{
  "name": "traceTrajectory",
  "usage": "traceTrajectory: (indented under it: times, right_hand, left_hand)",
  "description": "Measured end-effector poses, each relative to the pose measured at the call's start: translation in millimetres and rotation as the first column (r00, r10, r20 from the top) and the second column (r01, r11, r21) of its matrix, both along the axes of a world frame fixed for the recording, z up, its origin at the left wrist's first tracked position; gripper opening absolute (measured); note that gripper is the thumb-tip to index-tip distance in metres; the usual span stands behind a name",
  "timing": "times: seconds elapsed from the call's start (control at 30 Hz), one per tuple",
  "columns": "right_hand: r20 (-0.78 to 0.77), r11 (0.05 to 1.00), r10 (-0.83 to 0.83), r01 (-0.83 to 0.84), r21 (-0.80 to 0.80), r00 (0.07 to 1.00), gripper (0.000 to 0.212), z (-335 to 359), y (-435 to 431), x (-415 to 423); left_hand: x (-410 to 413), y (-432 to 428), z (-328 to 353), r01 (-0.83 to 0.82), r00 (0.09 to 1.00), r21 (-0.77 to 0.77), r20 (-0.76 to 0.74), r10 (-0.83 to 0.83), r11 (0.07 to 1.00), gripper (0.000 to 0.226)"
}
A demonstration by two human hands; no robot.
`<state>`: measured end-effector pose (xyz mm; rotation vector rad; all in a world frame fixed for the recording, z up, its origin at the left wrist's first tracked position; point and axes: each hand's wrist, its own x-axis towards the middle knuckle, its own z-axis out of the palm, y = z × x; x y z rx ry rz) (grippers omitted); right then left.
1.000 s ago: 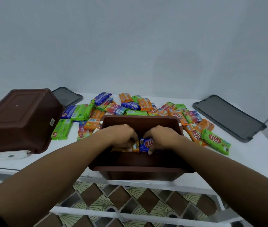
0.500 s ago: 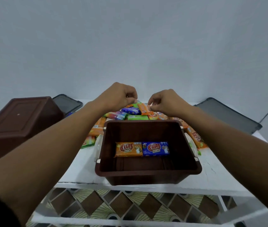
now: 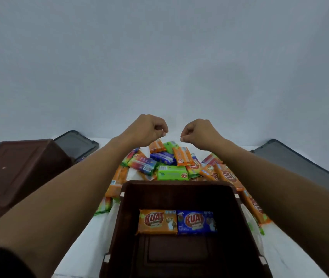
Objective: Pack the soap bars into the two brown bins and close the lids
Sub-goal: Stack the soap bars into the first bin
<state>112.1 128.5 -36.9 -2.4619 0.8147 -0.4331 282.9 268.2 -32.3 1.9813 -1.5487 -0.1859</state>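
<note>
Just under left hand (image 3: 149,131), orange bar (image 3: 156,147)

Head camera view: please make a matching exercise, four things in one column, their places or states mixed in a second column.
1 orange KUAT bar
2 blue KUAT bar
3 second brown bin
4 nearest green bar

A upside down, far left
B in the open bin, right half
C on the table, behind the open bin
D in the open bin, left half

Pairs: 1-D, 2-B, 3-A, 4-C
</note>
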Motion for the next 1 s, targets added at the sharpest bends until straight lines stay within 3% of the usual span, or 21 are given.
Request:
traceTrajectory:
  times: [0.17,0.3,0.43,0.57,0.7,0.8,0.9,1.0]
  right_hand:
    - [-0.16,0.997,-0.007,0.019,0.073,0.987,0.016,-28.5,-25.9,25.6]
    - [-0.381,1.0,0.012,-0.002,0.027,0.924,0.048,-49.1,-36.6,39.1]
    - [-0.425,0.997,-0.019,0.049,0.06,0.905,0.05,-65.6,-46.1,45.3]
    - [-0.449,0.993,-0.029,0.077,0.088,0.893,0.061,-72.5,-44.2,50.3]
    - [-0.521,0.995,-0.007,0.058,0.082,0.853,0.065,-77.4,-39.7,55.7]
    - [-0.542,0.995,0.003,0.05,0.084,0.84,0.082,-81.3,-39.1,57.1]
    - [-0.532,0.995,0.011,0.045,0.093,0.846,0.056,-81.0,-43.1,56.2]
    - [-0.474,0.979,-0.015,0.109,0.173,0.881,0.04,-76.0,-49.3,51.0]
  left_hand:
    - [27.4,-36.5,-24.9,-0.173,0.964,0.081,-0.19,0.186,0.982,0.015]
    - [42.2,-56.5,-49.3,-0.288,0.907,0.2,-0.258,0.334,0.936,0.011]
    - [47.5,-71.5,-69.3,-0.367,0.85,0.304,-0.275,0.449,0.879,0.005]
    - [53.4,-83.1,-88.9,-0.4,0.844,0.401,-0.189,0.502,0.824,0.017]
    - [58.6,-92.2,-100.4,-0.455,0.785,0.44,-0.212,0.582,0.774,0.037]
    - [59.3,-97.8,-107.9,-0.443,0.786,0.478,-0.199,0.585,0.758,0.046]
    - [57.4,-97.7,-116.5,-0.431,0.705,0.506,-0.328,0.629,0.747,0.047]
    - [61.0,-96.2,-120.1,-0.404,0.551,0.474,-0.557,0.622,0.782,0.034]
